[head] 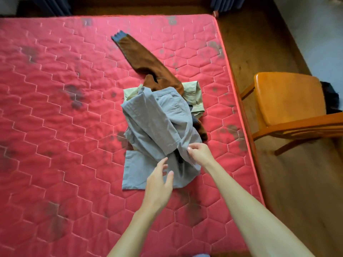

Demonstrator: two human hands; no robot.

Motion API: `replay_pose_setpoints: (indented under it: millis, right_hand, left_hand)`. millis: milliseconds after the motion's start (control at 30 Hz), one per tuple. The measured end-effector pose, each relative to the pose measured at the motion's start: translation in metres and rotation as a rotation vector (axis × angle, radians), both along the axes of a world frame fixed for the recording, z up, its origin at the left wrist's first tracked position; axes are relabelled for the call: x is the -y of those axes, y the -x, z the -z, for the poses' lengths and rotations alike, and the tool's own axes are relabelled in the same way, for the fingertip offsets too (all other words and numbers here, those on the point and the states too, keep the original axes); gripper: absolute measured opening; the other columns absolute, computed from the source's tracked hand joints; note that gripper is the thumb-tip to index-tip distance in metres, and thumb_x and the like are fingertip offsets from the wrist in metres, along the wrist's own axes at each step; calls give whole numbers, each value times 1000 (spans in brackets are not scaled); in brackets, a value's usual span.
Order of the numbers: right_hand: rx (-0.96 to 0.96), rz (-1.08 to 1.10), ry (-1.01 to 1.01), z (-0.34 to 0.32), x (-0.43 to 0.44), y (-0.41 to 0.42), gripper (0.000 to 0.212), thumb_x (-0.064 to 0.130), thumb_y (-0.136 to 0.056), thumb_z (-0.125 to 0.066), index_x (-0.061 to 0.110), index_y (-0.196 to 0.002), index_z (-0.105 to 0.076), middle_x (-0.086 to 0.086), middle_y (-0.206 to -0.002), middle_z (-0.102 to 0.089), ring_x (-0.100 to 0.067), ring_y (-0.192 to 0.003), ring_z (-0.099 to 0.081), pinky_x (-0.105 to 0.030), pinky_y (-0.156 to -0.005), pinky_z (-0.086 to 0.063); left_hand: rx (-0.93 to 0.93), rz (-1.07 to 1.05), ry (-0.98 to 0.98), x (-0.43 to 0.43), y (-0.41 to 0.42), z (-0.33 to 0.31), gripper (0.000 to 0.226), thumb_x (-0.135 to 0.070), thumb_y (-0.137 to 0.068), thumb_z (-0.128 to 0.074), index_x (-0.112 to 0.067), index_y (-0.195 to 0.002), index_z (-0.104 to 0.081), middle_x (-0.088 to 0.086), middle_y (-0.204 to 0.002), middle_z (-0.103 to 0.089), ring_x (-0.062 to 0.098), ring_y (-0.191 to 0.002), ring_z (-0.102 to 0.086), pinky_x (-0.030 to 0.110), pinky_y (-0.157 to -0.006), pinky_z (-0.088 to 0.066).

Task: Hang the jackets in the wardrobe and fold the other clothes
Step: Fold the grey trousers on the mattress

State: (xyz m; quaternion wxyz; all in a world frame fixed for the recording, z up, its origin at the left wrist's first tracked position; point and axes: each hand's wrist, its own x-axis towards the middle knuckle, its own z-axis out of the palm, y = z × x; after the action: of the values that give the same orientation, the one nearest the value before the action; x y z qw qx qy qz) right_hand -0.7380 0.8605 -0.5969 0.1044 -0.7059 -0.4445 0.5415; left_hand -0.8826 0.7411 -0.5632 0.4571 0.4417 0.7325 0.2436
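A crumpled pile of clothes lies in the middle of the red quilted mattress [55,112]. On top is a grey garment [157,123], trousers by the look of it. Under it lies a brown jacket [143,60] whose sleeve with a blue cuff stretches toward the far side. A pale khaki garment [193,93] shows beneath both. My right hand [199,152] pinches a fold of the grey garment at its near right edge. My left hand [158,182] hovers over the near part of the grey fabric with fingers spread and holds nothing.
A wooden chair [289,101] with an orange seat stands on the wooden floor to the right of the bed, with something dark [332,97] behind it. Blue curtains [222,3] hang at the far wall. The mattress carries dark stains.
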Motion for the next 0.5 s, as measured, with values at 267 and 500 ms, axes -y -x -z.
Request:
replay_pose_setpoints:
  millis: [267, 500]
  right_hand:
    - [-237, 186, 21, -37, 13, 15, 27, 10, -82, -71, 15, -61, -55, 5, -56, -49, -9, -54, -44, -14, -46, -35]
    - [-733, 142, -88, -177, 25, 37, 38, 1, -81, -67, 21, -60, -42, 2, -62, -44, -11, -59, -48, -28, -64, -44]
  left_hand:
    - [-22, -13, -18, 3, 7, -24, 47, -25, -98, -57, -30, -143, -45, -6, -127, -61, 8, -118, -57, 37, -104, -47]
    - [130, 35, -85, -1, -7, -103, 57, -42, -79, -78, -37, -128, -51, -21, -110, -68, -8, -104, -63, 17, -87, -51]
